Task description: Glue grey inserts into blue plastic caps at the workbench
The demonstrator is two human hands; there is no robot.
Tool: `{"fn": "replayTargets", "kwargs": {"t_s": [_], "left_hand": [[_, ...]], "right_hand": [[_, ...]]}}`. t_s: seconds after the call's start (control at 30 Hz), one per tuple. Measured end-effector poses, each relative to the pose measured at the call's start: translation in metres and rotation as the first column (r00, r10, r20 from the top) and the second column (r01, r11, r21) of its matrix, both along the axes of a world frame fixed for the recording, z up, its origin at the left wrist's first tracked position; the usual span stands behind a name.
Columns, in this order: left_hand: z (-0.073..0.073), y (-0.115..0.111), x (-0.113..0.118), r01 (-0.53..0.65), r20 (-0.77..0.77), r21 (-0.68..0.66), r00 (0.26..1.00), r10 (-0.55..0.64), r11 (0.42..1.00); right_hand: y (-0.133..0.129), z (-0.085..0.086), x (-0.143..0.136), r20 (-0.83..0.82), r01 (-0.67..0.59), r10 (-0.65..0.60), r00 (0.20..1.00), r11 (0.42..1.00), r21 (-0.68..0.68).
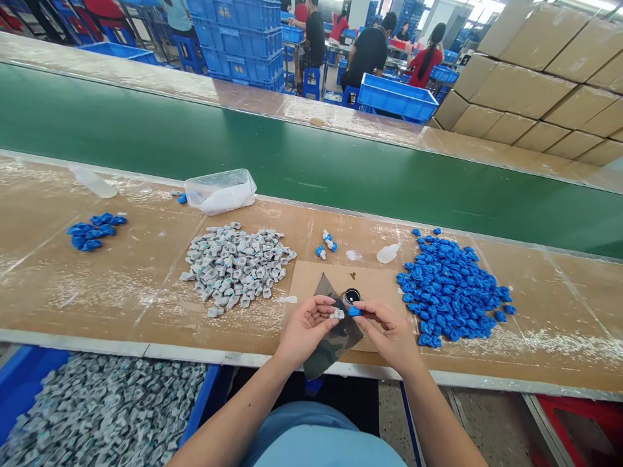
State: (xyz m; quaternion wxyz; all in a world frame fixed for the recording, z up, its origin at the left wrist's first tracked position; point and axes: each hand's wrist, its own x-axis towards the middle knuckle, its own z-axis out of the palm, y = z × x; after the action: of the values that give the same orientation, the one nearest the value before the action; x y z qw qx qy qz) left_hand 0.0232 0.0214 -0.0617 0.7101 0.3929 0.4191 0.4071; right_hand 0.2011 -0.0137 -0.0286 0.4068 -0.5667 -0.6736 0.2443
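My left hand [309, 324] pinches a small grey-white plastic part [337, 314]. Close beside it, my right hand [389, 329] grips a small blue part [355, 311] between thumb and fingers. Whether the two parts touch, I cannot tell. Beneath both hands lies a dark camouflage-patterned sheet [324, 360], partly covered by them. Just beyond the fingertips stands a small round pot [351, 297] with dark contents. A heap of grey-white parts [238, 266] is to the left, and a heap of blue parts [452, 288] to the right.
Several blue-and-white pieces [329, 241] and a small translucent bottle [388, 253] lie past the hands. A clear plastic tub [221, 191] stands near the green belt [292, 152]. More blue pieces [95, 231] sit far left. A blue crate [197, 402] of grey parts is below the table edge.
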Motion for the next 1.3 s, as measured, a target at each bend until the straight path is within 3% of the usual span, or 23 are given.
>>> {"fn": "replayTargets", "kwargs": {"t_s": [0.23, 0.43, 0.63, 0.8, 0.97, 1.03, 1.1, 1.17, 1.23, 1.3], "left_hand": [[0.002, -0.002, 0.0, 0.109, 0.054, 0.022, 0.992, -0.11, 0.994], [0.013, 0.004, -0.007, 0.244, -0.07, 0.162, 0.969, -0.236, 0.956], [0.02, 0.001, -0.002, 0.178, -0.014, 0.104, 0.984, -0.178, 0.978], [0.018, -0.003, 0.003, 0.173, -0.019, 0.087, 0.985, -0.172, 0.981], [0.014, 0.007, 0.0, 0.222, -0.084, 0.098, 0.973, -0.214, 0.97], [0.013, 0.023, -0.003, 0.153, -0.15, 0.143, 0.98, -0.131, 0.978], [0.011, 0.045, -0.006, 0.045, -0.255, 0.212, 0.967, 0.011, 0.976], [0.01, 0.069, -0.006, -0.017, -0.371, 0.294, 0.919, 0.13, 0.956], [0.008, 0.09, -0.003, -0.027, -0.463, 0.371, 0.861, 0.21, 0.928], [0.005, 0.104, 0.002, -0.02, -0.51, 0.418, 0.822, 0.253, 0.908]], "right_hand": [[0.001, 0.001, -0.005, 0.004, -0.128, 0.128, 0.992, 0.992, -0.02], [0.001, 0.006, -0.001, -0.02, -0.173, 0.172, 0.985, 0.983, -0.059], [-0.004, 0.002, -0.005, -0.117, -0.083, 0.088, 0.989, 0.996, 0.041], [-0.009, -0.01, -0.008, -0.148, -0.033, 0.034, 0.988, 0.999, 0.006], [-0.011, -0.012, 0.008, -0.021, -0.101, 0.101, 0.995, 0.994, 0.029], [-0.009, -0.01, 0.027, 0.116, 0.01, -0.019, 0.993, 0.997, 0.076], [-0.006, -0.01, 0.051, 0.299, 0.213, -0.251, 0.921, 0.965, 0.156], [-0.002, -0.012, 0.075, 0.489, 0.345, -0.418, 0.766, 0.909, 0.235], [0.003, -0.018, 0.092, 0.647, 0.366, -0.449, 0.616, 0.891, 0.271], [0.007, -0.024, 0.101, 0.743, 0.337, -0.42, 0.521, 0.901, 0.273]]}}
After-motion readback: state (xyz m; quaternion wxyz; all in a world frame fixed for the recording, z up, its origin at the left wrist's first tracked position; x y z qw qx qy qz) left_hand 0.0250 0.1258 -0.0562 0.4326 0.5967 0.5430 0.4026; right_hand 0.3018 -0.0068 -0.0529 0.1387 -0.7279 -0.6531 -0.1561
